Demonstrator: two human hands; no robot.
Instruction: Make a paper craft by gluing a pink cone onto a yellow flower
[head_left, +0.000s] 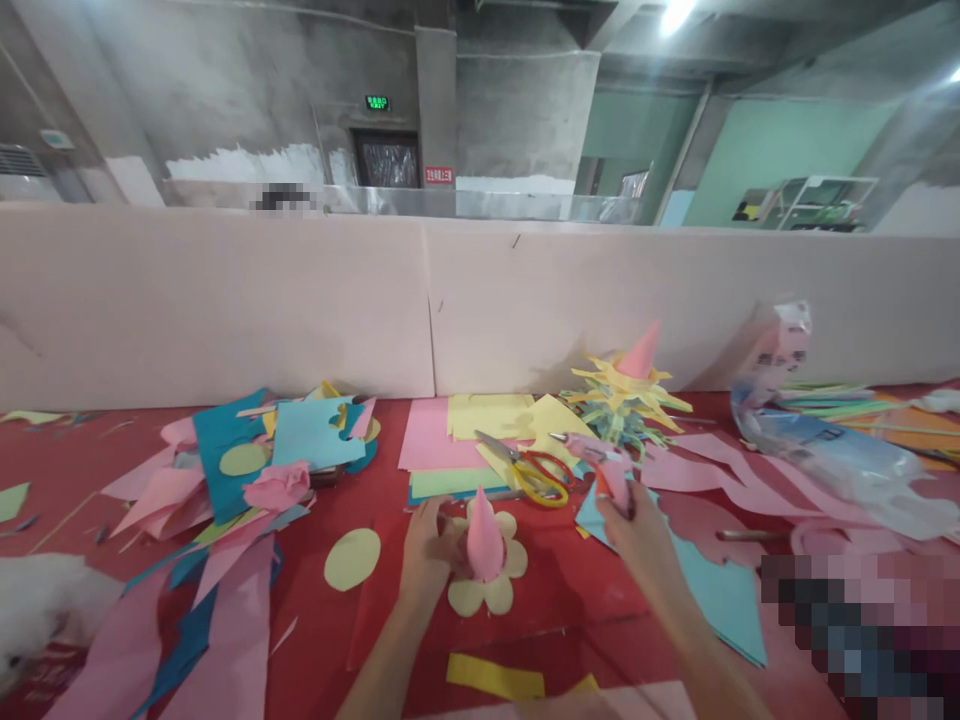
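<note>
In front of me on the red tabletop lies a pale yellow flower (pixel 499 595) with rounded petals. A pink cone (pixel 486 545) stands upright at its centre. My left hand (pixel 430 545) holds the flower by its left side, fingers curled at the petals beside the cone. Clasped in my right hand (pixel 637 515) is a pink hot glue gun (pixel 607 460), its nozzle pointing left, above the table and to the right of the flower. Scissors (pixel 536 472) with yellow and red handles lie between the glue gun and the sheets behind.
A pale yellow disc (pixel 352 558) lies left of my left hand. Pink, blue and yellow scraps (pixel 240 480) are heaped farther left. A fringed yellow piece with a pink cone (pixel 637 360) stands at the back right, near a clear plastic bag (pixel 832 470). A pale partition (pixel 300 310) borders the table.
</note>
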